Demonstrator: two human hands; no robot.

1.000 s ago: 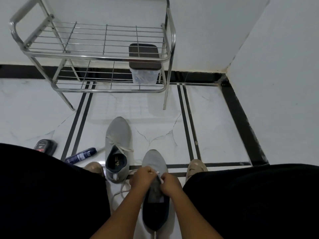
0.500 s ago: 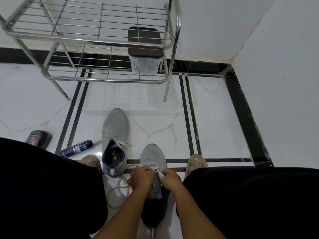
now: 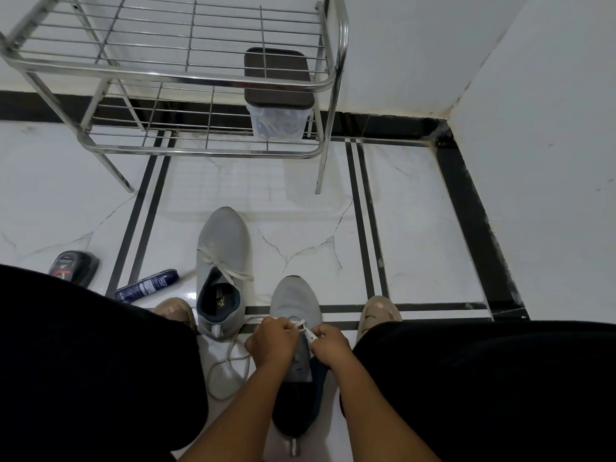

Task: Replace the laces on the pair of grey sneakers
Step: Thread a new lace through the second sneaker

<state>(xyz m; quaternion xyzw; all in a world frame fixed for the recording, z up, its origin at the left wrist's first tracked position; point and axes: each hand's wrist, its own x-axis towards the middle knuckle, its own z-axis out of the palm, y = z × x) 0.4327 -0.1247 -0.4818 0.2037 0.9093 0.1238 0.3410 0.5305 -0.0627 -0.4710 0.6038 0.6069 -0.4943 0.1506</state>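
I see the left hand (image 3: 271, 341) and right hand (image 3: 330, 345) both curled tight, pinching the white lace (image 3: 305, 328) over the near sneaker (image 3: 295, 301) between the person's feet; its slack loops on the floor (image 3: 416, 228), and the other sneaker (image 3: 221, 255) stands just left.

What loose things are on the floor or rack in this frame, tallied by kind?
Grey sneakers: 2, one beside the one being laced
White laces: 2
Dark tube: 1
Black container on floor: 1
Lidded tub on rack: 1
Total: 7
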